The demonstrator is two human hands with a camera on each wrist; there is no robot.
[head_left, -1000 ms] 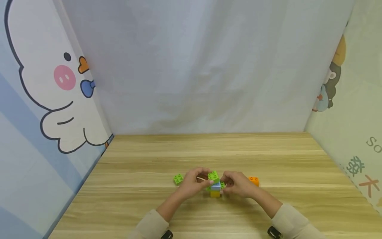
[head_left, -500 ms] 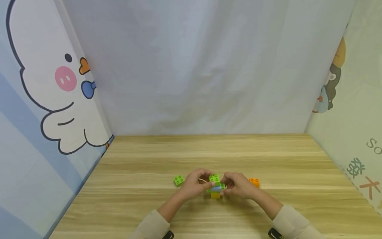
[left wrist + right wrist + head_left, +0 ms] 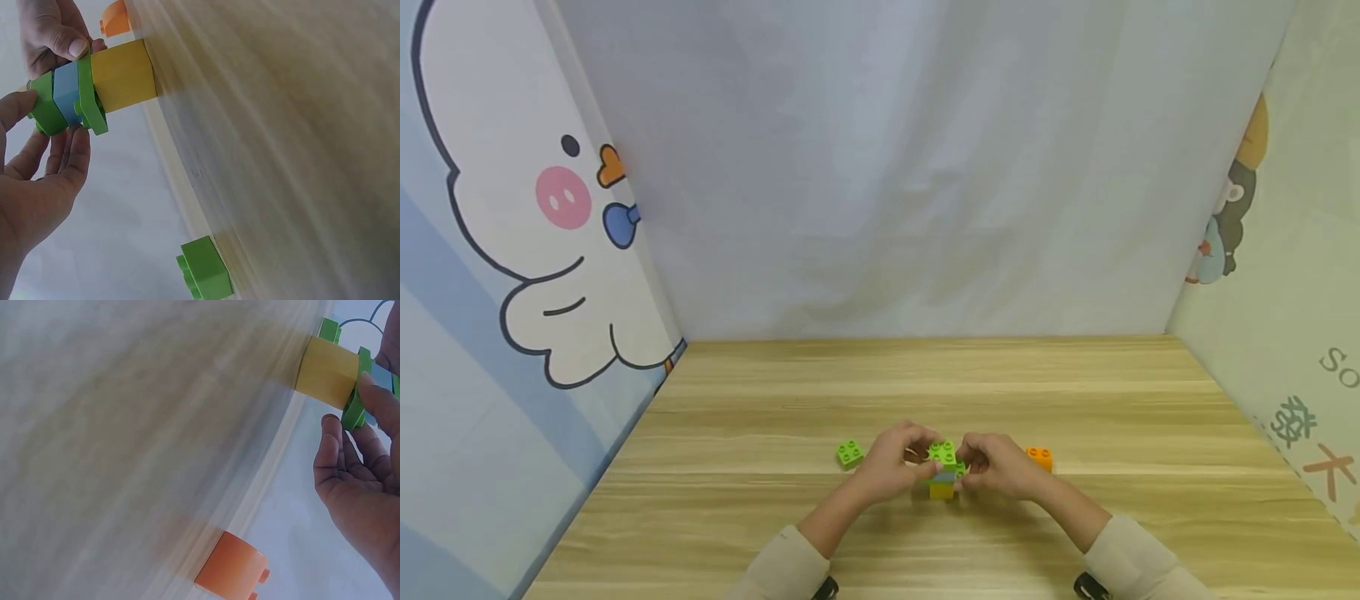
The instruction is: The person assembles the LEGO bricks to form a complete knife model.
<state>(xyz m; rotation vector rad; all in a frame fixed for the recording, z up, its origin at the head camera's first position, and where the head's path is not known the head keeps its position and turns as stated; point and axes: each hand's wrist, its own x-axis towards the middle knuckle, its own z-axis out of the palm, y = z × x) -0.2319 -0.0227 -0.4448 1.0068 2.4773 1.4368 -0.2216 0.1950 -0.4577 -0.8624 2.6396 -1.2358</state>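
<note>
A small tower of toy building bricks stands mid-table. Its base is a yellow brick (image 3: pixel 125 75), topped by a thin green plate (image 3: pixel 92 100) wider than the tower. On that sits a blue brick (image 3: pixel 66 92), with a green brick (image 3: pixel 942 453) uppermost, studs facing up. My left hand (image 3: pixel 893 468) pinches this top green brick between thumb and fingers, from the left. From the right, my right hand (image 3: pixel 1002 468) holds the green plate's overhanging end, thumb on the near side. In the right wrist view, the tower's top is partly hidden by the hand and cut by the frame.
Another green brick (image 3: pixel 850 454) lies on the wooden table (image 3: pixel 760 417), left of the left hand. An orange brick (image 3: pixel 1039 457) with a rounded side stands behind the right hand. A pale curtain (image 3: pixel 880 208) hangs beyond the table's far edge, with printed panels on both sides.
The top green brick, earlier tilted and higher, has come down and now sits level over the blue brick, hiding its studs. The left hand moved slightly right with it; the right hand stays put.
</note>
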